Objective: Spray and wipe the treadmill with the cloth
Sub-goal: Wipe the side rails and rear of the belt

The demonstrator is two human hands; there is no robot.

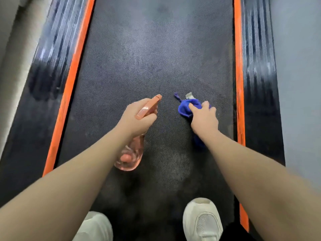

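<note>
Standing on the belt: two white shoes, nearest the camera. Risk: footing on a freshly sprayed belt may slip; mist could drift wide onto the orange-edged side rails.

Left hand: fingers curled round the neck of a pink spray bottle, nozzle aimed forward; trigger finger hidden, so pull cannot be told.

Right hand: bunches a blue cloth in curled fingers, seemingly pressed to the belt, though blur makes contact uncertain.

Beyond: belt running ahead, faint pale patches.
</note>
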